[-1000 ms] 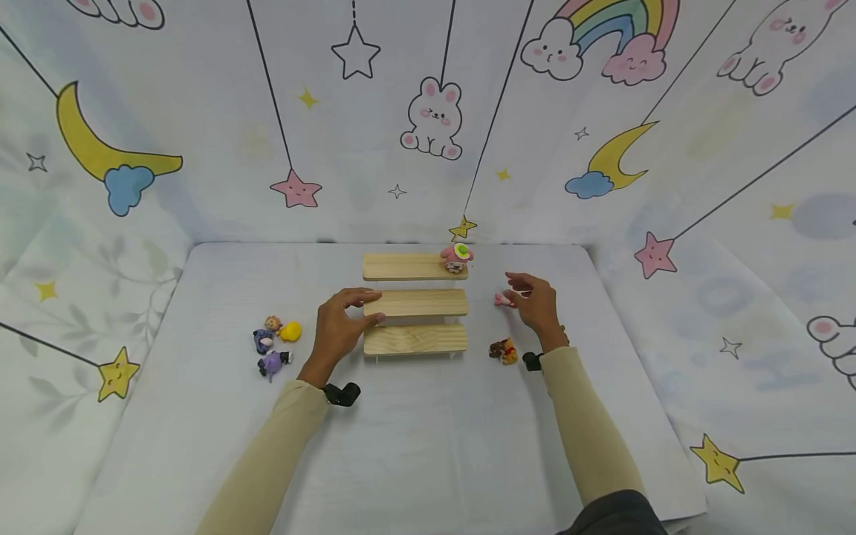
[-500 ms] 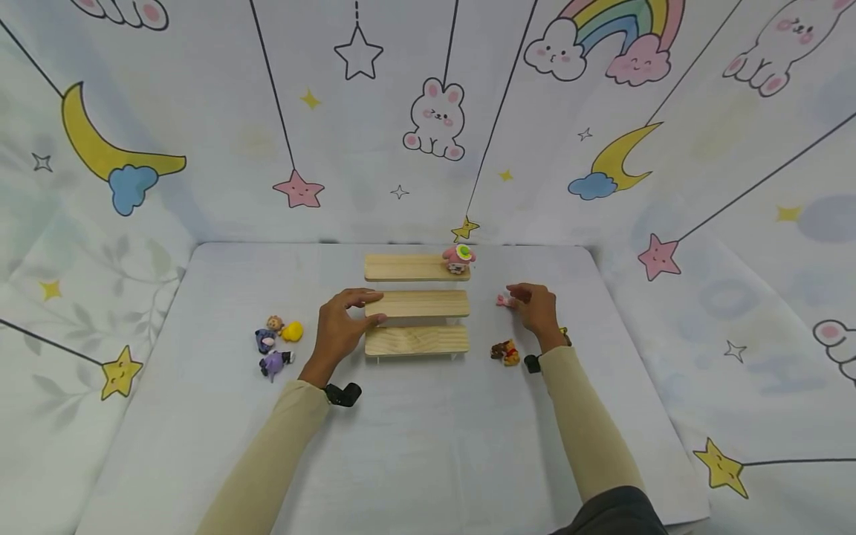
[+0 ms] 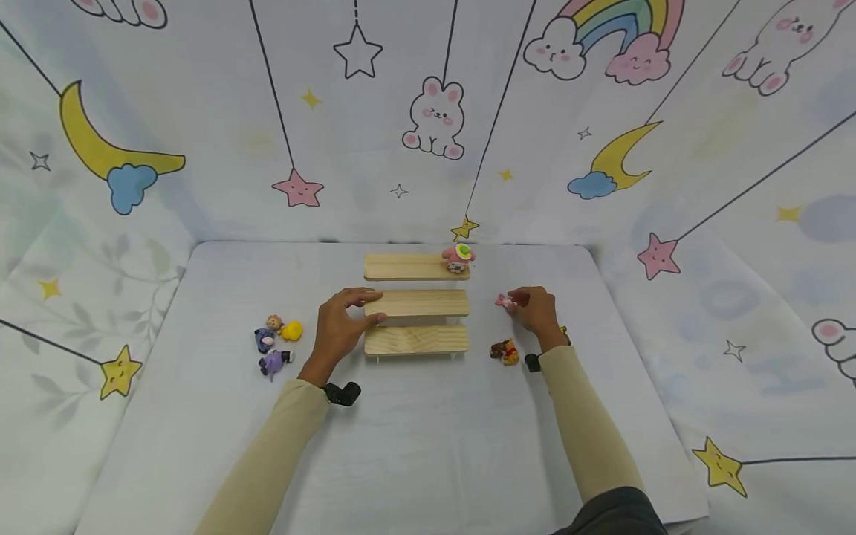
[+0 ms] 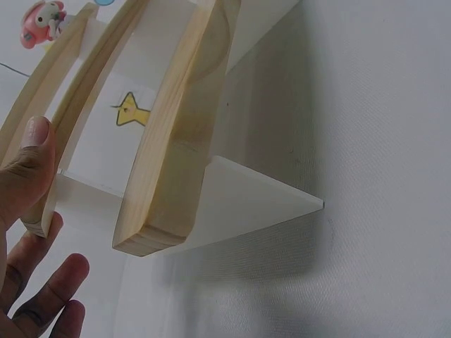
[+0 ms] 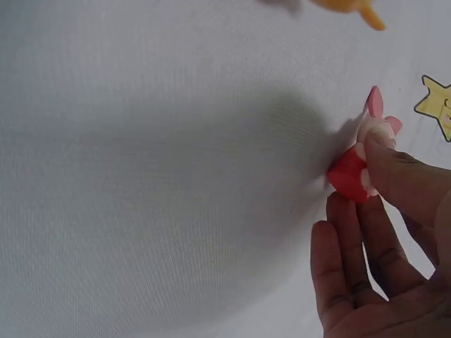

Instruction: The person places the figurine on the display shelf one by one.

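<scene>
A three-tier wooden shelf point(image 3: 416, 303) with pale plank steps and white supports stands mid-table. My left hand point(image 3: 336, 327) grips the left end of its middle plank, the thumb on one side and fingers on the other, as the left wrist view shows. To the right of the shelf, my right hand point(image 3: 537, 308) pinches a small pink-eared figurine point(image 5: 347, 174) with a red body between thumb and fingers. The figurine is tilted, low over the white tabletop; whether it touches the cloth I cannot tell. A pink figurine with a green-and-yellow top point(image 3: 458, 258) sits at the top plank's right end.
Left of the shelf lie several small figures: a yellow one point(image 3: 291, 331), a blue one point(image 3: 264, 340), a purple one point(image 3: 272, 362) and a brown-headed one point(image 3: 273, 322). An orange-and-brown figure group point(image 3: 504, 351) lies near my right wrist. Printed cloth walls surround the table point(image 3: 414, 446).
The fingers of my right hand have come down and closed around the pink-eared figurine, which now looks slightly tilted. My left hand has stayed on the shelf.
</scene>
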Motion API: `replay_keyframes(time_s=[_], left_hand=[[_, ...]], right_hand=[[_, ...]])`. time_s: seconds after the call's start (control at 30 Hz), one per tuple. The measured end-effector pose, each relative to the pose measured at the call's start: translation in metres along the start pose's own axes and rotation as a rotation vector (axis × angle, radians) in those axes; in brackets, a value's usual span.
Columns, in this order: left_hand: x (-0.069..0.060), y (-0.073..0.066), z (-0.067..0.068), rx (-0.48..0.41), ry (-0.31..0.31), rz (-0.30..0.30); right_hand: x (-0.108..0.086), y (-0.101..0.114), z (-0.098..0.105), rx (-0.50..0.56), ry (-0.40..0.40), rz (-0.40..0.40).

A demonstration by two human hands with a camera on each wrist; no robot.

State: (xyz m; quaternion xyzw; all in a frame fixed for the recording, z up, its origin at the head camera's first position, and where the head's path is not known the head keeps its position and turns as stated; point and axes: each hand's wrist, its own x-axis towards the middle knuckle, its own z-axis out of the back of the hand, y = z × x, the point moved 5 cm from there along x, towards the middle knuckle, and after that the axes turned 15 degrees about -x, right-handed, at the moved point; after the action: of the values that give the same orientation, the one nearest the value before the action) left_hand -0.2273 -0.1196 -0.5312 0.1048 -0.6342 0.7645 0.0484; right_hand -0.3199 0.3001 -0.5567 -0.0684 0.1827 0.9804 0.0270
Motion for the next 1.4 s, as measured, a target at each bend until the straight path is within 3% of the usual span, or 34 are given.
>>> replay_keyframes(time_s=[0.17,0.43,1.0,1.4], left_hand=[[0.001,0.002,0.000,0.012,0.002,0.005],[0.000,0.000,0.000,0.006,0.009,-0.005],[0.000,-0.001,0.001,0.011,-0.002,0.013],[0.001,0.001,0.000,0.028,0.001,0.027]], right_hand=[[-0.003,0.000,0.000,-0.024,0.019,-0.010],[-0.011,-0.001,-0.002,0.028,-0.006,-0.007],[-0.032,0.039,0.025,0.235,-0.207,0.117],[-0.054,0.068,0.029,0.339,-0.303,0.229]])
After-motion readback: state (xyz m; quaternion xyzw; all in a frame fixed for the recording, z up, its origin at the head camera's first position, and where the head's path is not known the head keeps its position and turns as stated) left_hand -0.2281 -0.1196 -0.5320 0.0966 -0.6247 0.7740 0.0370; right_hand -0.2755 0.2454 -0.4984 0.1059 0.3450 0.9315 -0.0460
